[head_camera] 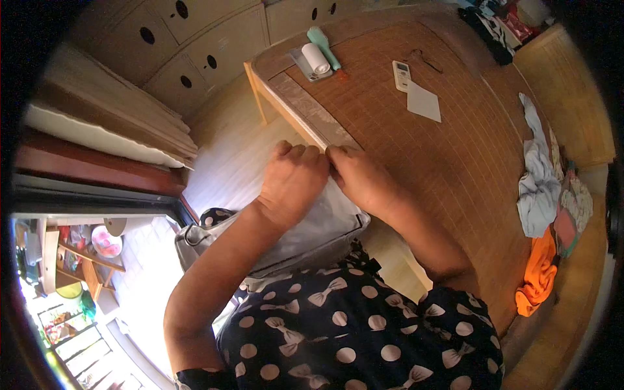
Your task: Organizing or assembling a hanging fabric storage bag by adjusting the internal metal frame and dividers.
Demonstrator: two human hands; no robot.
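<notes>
A grey, shiny bag [297, 243] with dark piping rests against my front, between me and the bed. My left hand [295, 183] is curled, knuckles up, at the bag's upper edge. Beside it, nearly touching, my right hand [363, 180] pinches the same edge. My fingers hide the exact part that they grip. A paler panel of the bag [339, 209] shows below my right hand. On the bag's left end is a small dark ring [191, 235].
The bed [429, 185] has a brown slatted mat. On it lie a phone [319, 77], a white cylinder [316, 58], a green hairbrush [321, 44], a remote control [401, 73], white paper [423, 102], grey clothing [538, 187] and orange cloth [537, 275]. Cabinets [214, 44] and a curtain [117, 107] stand left.
</notes>
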